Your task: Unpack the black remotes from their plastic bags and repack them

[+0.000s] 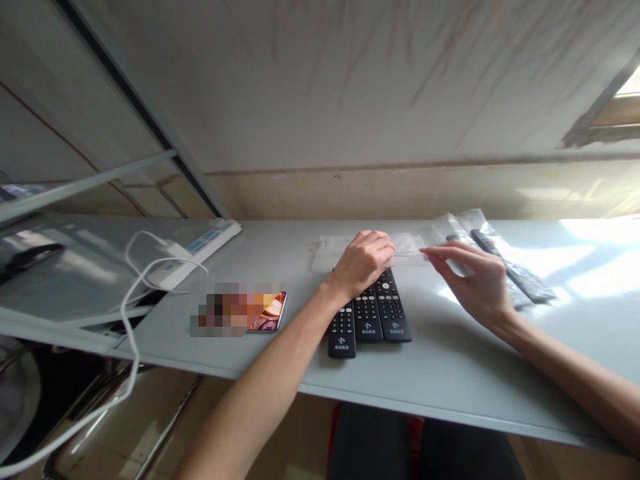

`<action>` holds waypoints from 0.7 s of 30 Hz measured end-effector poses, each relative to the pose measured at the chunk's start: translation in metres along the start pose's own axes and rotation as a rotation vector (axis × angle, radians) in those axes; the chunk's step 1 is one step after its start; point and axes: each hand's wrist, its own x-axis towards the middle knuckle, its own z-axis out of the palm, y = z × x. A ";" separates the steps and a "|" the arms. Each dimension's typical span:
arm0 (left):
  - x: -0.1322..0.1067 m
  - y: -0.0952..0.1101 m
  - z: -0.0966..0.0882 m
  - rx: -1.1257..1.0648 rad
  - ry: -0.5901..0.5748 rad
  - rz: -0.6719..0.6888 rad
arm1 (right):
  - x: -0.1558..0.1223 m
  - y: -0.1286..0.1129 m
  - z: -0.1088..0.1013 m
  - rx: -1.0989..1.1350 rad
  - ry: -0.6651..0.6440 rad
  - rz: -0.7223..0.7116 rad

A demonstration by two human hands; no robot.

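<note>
Three black remote controls (369, 320) lie side by side on the grey table (280, 373), their upper ends partly hidden by my left hand (367, 257). That hand is closed at the clear plastic bags (327, 248), just above the remotes. My right hand (473, 273) pinches the right end of a clear bag between thumb and fingertips. Beyond the right hand, bagged remote controls (520, 273) lie at a slant, partly covered by it.
A phone (273, 312) with a lit screen lies left of the remotes, partly blurred out. Farther left is a white power strip (213, 240) with a white cable (131, 340) hanging over the table edge. A metal frame post (193, 177) stands at the back left, before the wall.
</note>
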 end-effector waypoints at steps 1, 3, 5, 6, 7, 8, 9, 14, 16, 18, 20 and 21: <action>0.000 -0.001 0.001 -0.004 0.005 0.002 | -0.001 0.000 0.000 -0.004 0.012 0.014; -0.001 -0.001 0.002 -0.014 0.014 0.006 | -0.003 0.001 0.001 0.012 0.043 0.047; -0.001 -0.002 0.002 -0.024 0.013 0.002 | -0.005 0.003 0.002 0.055 0.072 0.066; -0.002 -0.002 0.001 -0.028 0.006 -0.002 | -0.006 0.003 0.002 0.076 0.063 0.070; -0.002 -0.002 0.001 -0.029 -0.002 -0.007 | -0.006 0.003 0.003 0.091 0.035 0.073; -0.002 -0.001 0.000 -0.027 -0.007 -0.014 | -0.007 0.003 0.003 0.099 -0.008 0.072; -0.002 0.000 -0.001 -0.021 -0.007 -0.021 | -0.007 0.002 0.004 0.104 -0.058 0.071; -0.001 0.005 -0.002 0.010 -0.013 -0.036 | -0.009 -0.001 0.007 0.156 -0.195 0.030; -0.001 0.007 -0.003 0.006 -0.035 -0.036 | -0.010 0.000 0.007 0.151 -0.209 0.007; -0.001 0.007 -0.004 0.013 -0.046 -0.047 | -0.010 0.001 0.007 0.143 -0.224 -0.014; -0.001 0.008 -0.005 0.021 -0.049 -0.057 | -0.010 0.001 0.006 0.139 -0.264 -0.034; -0.001 0.008 -0.005 0.025 -0.051 -0.061 | -0.010 0.001 0.006 0.136 -0.289 -0.044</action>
